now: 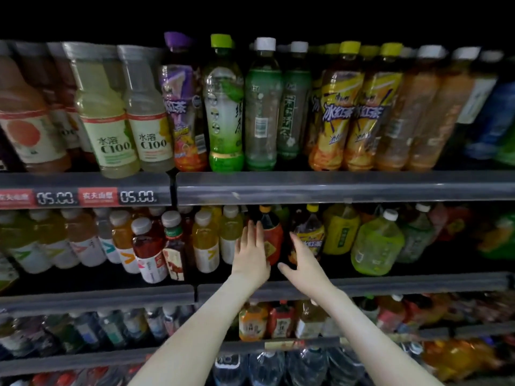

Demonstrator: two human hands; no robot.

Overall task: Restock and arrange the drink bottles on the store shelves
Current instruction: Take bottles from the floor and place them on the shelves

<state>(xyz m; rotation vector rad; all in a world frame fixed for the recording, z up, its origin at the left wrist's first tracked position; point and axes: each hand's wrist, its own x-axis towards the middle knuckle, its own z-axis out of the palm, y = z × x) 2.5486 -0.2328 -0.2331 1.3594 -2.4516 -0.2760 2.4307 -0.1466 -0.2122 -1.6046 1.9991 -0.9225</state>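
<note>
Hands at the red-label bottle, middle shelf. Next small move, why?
Probably close both hands round the red-label bottle and ease it forward. The left hand lies flat against its left side, and the right hand is open at its right. Neither grips yet, and it sits back from the shelf rail.

Red-label bottle [272,236]: orange cap, dark liquid, stood upright at frame centre on middle shelf [390,282]. Yellow-cap bottle [311,232], yellow-purple label, stood upright just right of it.
</note>
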